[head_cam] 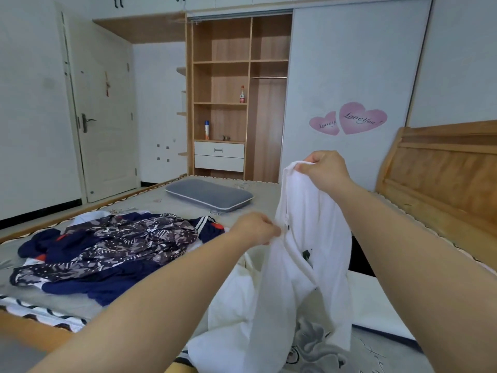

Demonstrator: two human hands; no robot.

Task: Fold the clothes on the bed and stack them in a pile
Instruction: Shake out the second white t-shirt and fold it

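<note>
Hands, right (324, 170) above left (255, 229), each pinch white garment (304, 265) in closed grip over bed (150, 200).

head view: your only camera, worn on your head | faces forward and slightly down across the bed (150, 200) toward the open wardrobe (239, 98) and door (105, 117) | close over your forearms, both reaching in from the lower edge | wide-angle, straight lines bow at the edges | no second view to overlap
</note>
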